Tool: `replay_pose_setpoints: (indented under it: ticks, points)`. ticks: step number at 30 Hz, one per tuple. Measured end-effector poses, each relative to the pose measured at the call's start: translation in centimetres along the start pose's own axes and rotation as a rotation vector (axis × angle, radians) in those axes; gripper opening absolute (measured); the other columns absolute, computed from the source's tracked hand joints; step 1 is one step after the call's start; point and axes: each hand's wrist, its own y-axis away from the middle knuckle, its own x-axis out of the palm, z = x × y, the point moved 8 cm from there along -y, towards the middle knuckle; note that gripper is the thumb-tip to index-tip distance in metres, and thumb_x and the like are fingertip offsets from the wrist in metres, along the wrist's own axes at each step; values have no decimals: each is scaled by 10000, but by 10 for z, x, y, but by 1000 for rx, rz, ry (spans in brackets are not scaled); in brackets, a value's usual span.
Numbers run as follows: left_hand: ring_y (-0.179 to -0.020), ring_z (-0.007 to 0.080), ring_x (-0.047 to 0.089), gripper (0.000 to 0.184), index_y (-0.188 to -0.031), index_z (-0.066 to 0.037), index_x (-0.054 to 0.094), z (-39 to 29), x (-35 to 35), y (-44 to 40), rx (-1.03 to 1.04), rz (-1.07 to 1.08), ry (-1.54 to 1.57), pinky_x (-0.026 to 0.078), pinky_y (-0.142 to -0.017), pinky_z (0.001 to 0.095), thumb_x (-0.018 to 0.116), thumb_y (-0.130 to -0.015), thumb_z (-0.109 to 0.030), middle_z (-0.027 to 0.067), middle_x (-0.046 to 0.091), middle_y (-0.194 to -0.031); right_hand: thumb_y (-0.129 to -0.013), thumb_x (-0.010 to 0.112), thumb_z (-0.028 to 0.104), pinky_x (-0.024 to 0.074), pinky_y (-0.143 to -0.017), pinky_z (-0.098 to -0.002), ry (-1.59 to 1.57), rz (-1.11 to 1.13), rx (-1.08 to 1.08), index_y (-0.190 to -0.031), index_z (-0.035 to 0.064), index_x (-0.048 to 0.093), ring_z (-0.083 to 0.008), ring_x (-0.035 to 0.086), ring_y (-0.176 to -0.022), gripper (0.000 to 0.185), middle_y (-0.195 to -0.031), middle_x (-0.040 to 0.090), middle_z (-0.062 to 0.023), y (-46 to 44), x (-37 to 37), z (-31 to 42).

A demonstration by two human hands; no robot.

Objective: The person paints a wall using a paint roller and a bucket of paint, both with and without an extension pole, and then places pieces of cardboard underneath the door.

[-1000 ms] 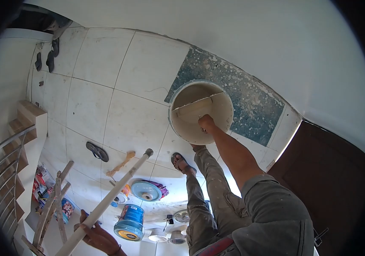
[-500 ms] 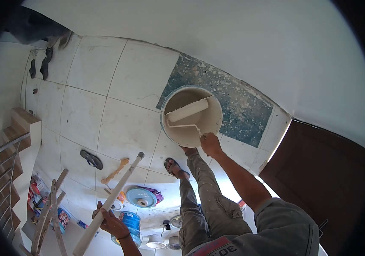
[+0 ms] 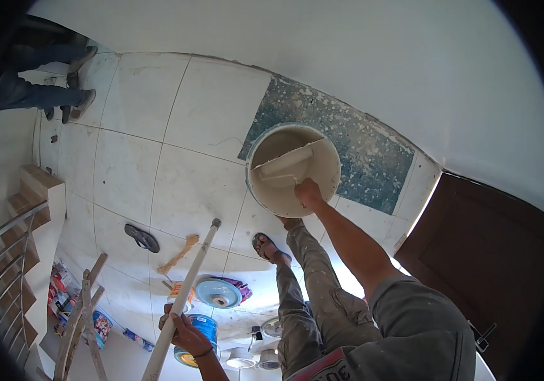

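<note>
From my distant screen, the shirt hem (image 3: 319,368) shows a few printed characters, too cut off for me to read surely. The blue tub (image 3: 203,327) has a printed side, but I can't make out its words.

Pale square tiles (image 3: 195,165) make up the floor, with a speckled dark-green patch (image 3: 373,159) lying along the white wall (image 3: 348,44). I see a brown door (image 3: 481,260) at the right, stairs (image 3: 37,190) with a metal railing at the left, and another person's legs (image 3: 46,95) at the upper left. A flip-flop (image 3: 141,237) and a round light-blue lid (image 3: 219,293) lie on the tiles.

The big bucket (image 3: 327,168) stands at the patch's edge, just ahead of the wearer's feet. Inside it I see the paint roller (image 3: 289,162), lying slantwise. The right arm is stretched forward, the right hand (image 3: 308,192) wrapped round the roller's handle, over the bucket. Low down, the left hand (image 3: 184,333) has its fingers curled round a long pale pole (image 3: 194,273), tilted with its grey tip forward.
</note>
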Motion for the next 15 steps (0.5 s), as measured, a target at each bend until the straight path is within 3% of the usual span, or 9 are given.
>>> replay_pose_setpoints:
  ticks: [6,9,11,15]
  points:
    - [-1361,300,517,281,-1238,-44,470,1,14,17,4,-9,16,453,-1122,388,633,-1029,-140,226,562,-1407,-940,589,212,612,-591,-419,80,-95,-68,-821,-102,710,-338,740,-608,357,-689,711,-247,-6,-6,10]
    - [-1358,298,518,287,-1237,-49,473,9,12,17,-11,4,58,438,-1141,405,641,-1022,-136,222,556,-1414,-957,571,228,603,-587,-435,82,33,-34,-857,-93,716,-350,740,-627,367,-702,703,-267,46,-28,6]
    - [-1358,299,515,294,-1230,-57,481,16,11,19,-56,-4,73,424,-1150,421,656,-1010,-141,211,553,-1426,-1004,556,242,526,-443,-411,-38,44,-150,-953,-103,681,-257,654,-485,370,-626,650,-159,84,-40,-6]
    - [-1357,294,517,288,-1233,-61,489,27,13,25,-79,-13,92,438,-1138,415,655,-1011,-138,197,565,-1406,-1020,539,240,515,-438,-400,-96,-6,-217,-946,-99,680,-236,623,-458,374,-565,604,-132,139,-61,-2]
